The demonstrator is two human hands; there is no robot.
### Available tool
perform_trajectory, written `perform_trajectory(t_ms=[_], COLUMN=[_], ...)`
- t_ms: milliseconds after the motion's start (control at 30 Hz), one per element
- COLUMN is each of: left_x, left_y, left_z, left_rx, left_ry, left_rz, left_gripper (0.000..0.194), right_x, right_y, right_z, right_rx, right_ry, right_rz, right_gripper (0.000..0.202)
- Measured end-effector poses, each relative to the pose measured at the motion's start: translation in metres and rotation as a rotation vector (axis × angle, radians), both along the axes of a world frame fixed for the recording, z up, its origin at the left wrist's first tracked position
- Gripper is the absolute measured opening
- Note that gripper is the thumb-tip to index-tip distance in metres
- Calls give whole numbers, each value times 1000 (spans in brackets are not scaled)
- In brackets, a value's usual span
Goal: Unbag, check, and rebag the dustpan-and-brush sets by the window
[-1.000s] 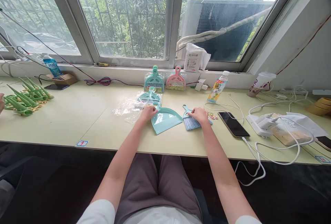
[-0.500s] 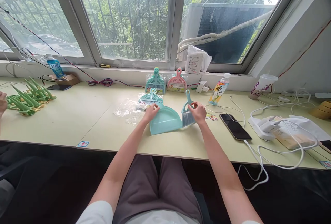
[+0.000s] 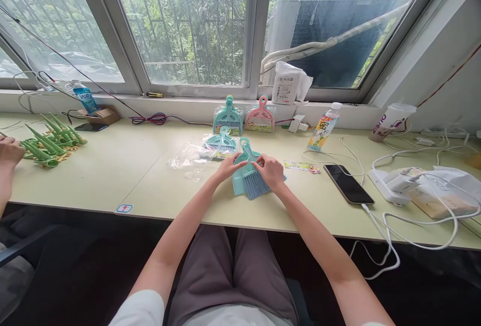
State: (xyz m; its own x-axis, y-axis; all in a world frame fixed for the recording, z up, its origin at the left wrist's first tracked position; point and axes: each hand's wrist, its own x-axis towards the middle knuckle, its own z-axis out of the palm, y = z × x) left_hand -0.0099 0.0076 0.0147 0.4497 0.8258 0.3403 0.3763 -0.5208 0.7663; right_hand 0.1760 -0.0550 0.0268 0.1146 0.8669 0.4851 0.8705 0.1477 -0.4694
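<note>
A small teal brush (image 3: pixel 257 184) with grey-blue bristles lies over a teal dustpan (image 3: pixel 238 183), its handle lined up with the pan's handle. My left hand (image 3: pixel 230 166) pinches the left edge near the handles. From the right, my right hand (image 3: pixel 269 169) grips the brush head between thumb and fingers. Just behind them lies a wrapped teal dustpan set (image 3: pixel 221 144), with crumpled clear film (image 3: pixel 188 159) to its left. A wrapped green set (image 3: pixel 228 117) and a wrapped pink set (image 3: pixel 260 117) lean against the wall below the window.
A label strip (image 3: pixel 298 165), a phone (image 3: pixel 347 184), a drink bottle (image 3: pixel 323 128), a power strip (image 3: pixel 391 188) and white cables are on the right of the table (image 3: pixel 150 193). At far left, another person's hand (image 3: pixel 11 151) is beside green spiky parts (image 3: pixel 48 143).
The brush has moved left, from beside the dustpan onto it. My right hand moved left with it, uncovering more of the label strip. The other person's hand shows more.
</note>
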Motion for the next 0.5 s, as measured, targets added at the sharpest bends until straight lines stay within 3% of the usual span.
perform_trajectory(t_ms=[200, 400, 500], left_x=[11, 11, 10], left_y=[-5, -5, -5], left_z=[-9, -4, -3], left_rx=[-82, -236, -278], left_ry=[-1, -152, -153], left_rz=[-128, -216, -248], left_gripper=[44, 45, 47], right_x=[2, 16, 24], right_y=[1, 13, 19], right_z=[-6, -5, -7], right_rx=[-41, 117, -156], right_ry=[-23, 185, 376], right_rz=[101, 89, 230], right_gripper=[35, 38, 46])
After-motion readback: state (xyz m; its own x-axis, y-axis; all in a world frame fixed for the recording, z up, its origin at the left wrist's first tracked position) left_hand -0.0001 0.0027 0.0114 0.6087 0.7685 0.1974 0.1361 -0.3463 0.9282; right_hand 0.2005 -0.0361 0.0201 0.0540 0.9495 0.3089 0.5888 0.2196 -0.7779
